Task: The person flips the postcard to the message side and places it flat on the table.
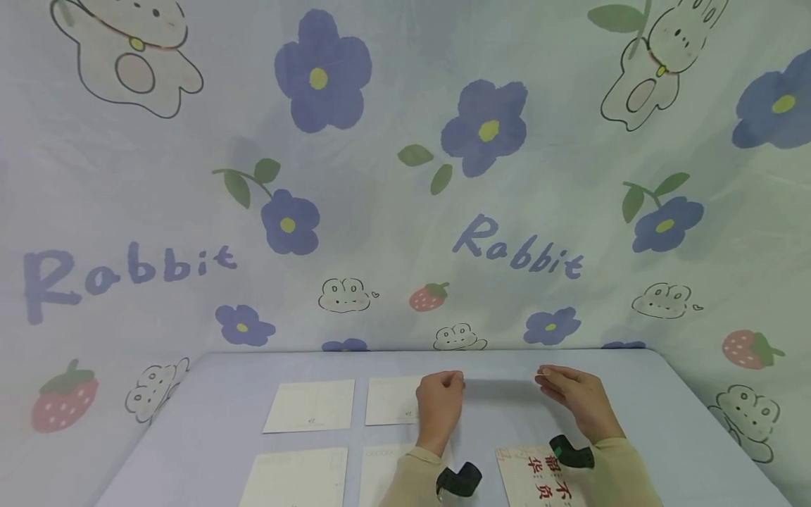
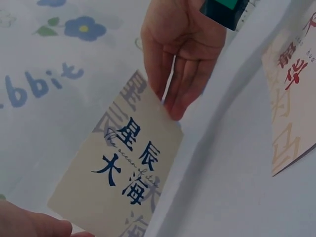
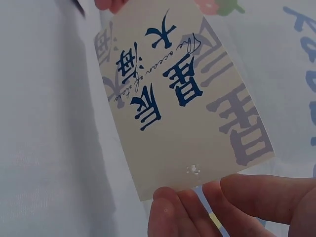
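A cream card point(image 2: 84, 187) with dark blue Chinese characters and a fine line of English script is held above the table, between my two hands. My left hand point(image 1: 440, 405) pinches one end; its thumb point(image 2: 34, 222) lies at the card's corner in the left wrist view. At the opposite end is my right hand point(image 1: 583, 401), its thumb and fingertips along the short edge in the right wrist view. The printed face of the card point(image 3: 168, 153) shows in both wrist views. From the head, it is barely visible between the hands.
Several cream cards, such as one at the back left point(image 1: 310, 405), lie in rows on the white table point(image 1: 190, 422). Nearer my right forearm lies a card with red characters point(image 1: 529, 479). Behind the table hangs a cloth point(image 1: 380, 211) printed with flowers and rabbits.
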The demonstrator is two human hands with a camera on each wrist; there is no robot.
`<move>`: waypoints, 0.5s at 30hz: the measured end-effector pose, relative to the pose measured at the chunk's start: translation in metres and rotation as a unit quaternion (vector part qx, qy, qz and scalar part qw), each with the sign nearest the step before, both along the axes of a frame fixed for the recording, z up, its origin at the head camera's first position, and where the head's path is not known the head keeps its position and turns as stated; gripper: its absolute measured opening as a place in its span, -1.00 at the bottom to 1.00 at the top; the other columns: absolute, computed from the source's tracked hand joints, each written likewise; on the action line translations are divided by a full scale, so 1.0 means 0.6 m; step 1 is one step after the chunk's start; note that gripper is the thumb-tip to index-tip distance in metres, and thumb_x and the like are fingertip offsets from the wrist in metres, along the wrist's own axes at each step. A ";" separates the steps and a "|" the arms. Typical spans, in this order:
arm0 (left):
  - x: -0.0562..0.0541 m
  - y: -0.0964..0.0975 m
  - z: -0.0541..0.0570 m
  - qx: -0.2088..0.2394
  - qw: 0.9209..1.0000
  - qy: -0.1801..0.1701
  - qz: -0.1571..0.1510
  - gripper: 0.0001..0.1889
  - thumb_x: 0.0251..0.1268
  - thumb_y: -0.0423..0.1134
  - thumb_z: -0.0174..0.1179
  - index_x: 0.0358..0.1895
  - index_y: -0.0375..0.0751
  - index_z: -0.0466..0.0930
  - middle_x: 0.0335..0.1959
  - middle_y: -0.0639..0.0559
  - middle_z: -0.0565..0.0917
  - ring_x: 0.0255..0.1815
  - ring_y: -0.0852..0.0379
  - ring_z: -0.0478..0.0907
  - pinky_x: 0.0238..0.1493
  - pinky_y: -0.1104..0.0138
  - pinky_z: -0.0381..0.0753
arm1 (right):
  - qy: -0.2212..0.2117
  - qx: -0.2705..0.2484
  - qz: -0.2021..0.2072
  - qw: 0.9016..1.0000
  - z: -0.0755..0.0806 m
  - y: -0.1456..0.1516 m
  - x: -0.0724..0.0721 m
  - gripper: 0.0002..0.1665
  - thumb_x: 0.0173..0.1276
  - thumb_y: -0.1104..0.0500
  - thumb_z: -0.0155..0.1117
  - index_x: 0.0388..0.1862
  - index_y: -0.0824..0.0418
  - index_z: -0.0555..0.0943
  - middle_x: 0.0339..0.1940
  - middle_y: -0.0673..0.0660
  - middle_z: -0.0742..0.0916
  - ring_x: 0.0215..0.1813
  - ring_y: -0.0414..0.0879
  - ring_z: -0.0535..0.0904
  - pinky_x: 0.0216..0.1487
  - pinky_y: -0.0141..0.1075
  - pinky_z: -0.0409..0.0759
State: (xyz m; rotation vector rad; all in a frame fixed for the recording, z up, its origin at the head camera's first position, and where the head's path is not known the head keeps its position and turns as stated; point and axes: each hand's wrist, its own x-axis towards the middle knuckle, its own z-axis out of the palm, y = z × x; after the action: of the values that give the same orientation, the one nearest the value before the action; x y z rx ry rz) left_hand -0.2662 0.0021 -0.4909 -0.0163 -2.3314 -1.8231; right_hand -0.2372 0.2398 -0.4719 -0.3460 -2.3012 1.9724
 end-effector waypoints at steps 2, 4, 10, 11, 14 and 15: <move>0.001 0.000 0.001 0.003 1.000 -0.005 0.000 -0.82 0.37 -0.29 0.23 -0.20 -0.30 0.79 -0.48 0.12 0.73 -0.40 0.25 0.60 -0.33 0.29 0.61 | 0.002 -0.001 0.002 1.000 0.000 0.000 0.001 -0.46 0.54 0.23 0.15 0.32 0.60 0.40 0.22 0.40 0.64 0.03 -0.18 0.72 0.10 -0.30 0.64; 0.002 0.000 0.002 0.005 1.000 -0.009 0.001 -0.83 0.37 -0.27 0.24 -0.22 -0.28 0.79 -0.50 0.12 0.73 -0.42 0.25 0.61 -0.34 0.29 0.61 | 0.003 -0.001 0.002 1.000 0.000 0.000 0.001 -0.46 0.54 0.24 0.16 0.31 0.60 0.40 0.22 0.39 0.64 0.03 -0.16 0.72 0.10 -0.29 0.65; 0.004 -0.001 0.004 0.011 1.000 -0.009 -0.004 -0.82 0.37 -0.24 0.25 -0.23 -0.26 0.80 -0.50 0.12 0.72 -0.42 0.25 0.59 -0.32 0.26 0.60 | -0.001 0.005 -0.004 1.000 -0.001 0.001 0.000 -0.47 0.52 0.26 0.19 0.30 0.61 0.42 0.20 0.38 0.65 0.02 -0.11 0.73 0.06 -0.28 0.66; 0.004 -0.001 0.003 0.011 1.000 -0.007 -0.005 -0.82 0.36 -0.24 0.25 -0.24 -0.26 0.80 -0.49 0.12 0.72 -0.41 0.25 0.59 -0.31 0.25 0.60 | -0.003 0.007 -0.007 1.000 -0.001 0.001 -0.001 -0.48 0.52 0.26 0.18 0.30 0.60 0.43 0.20 0.38 0.65 0.01 -0.12 0.73 0.06 -0.28 0.67; 0.004 -0.001 0.002 0.012 1.000 -0.008 -0.008 -0.84 0.33 -0.26 0.26 -0.26 -0.25 0.80 -0.50 0.14 0.71 -0.40 0.25 0.59 -0.29 0.24 0.60 | -0.011 0.010 -0.015 1.000 -0.003 0.002 -0.001 -0.50 0.51 0.28 0.18 0.29 0.58 0.45 0.21 0.37 0.64 -0.02 -0.16 0.72 0.04 -0.30 0.67; 0.003 -0.001 0.002 0.012 1.000 -0.009 -0.008 -0.84 0.33 -0.27 0.26 -0.26 -0.24 0.80 -0.50 0.14 0.71 -0.40 0.25 0.59 -0.28 0.24 0.60 | -0.013 0.010 -0.017 1.000 -0.003 0.002 -0.002 -0.51 0.50 0.28 0.18 0.29 0.57 0.46 0.22 0.37 0.64 -0.03 -0.17 0.72 0.03 -0.31 0.67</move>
State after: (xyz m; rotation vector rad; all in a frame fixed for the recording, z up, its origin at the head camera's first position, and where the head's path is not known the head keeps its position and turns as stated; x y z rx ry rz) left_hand -0.2642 0.0017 -0.4898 -0.0163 -2.3280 -1.8672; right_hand -0.2382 0.2411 -0.4739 -0.4098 -2.3126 1.9400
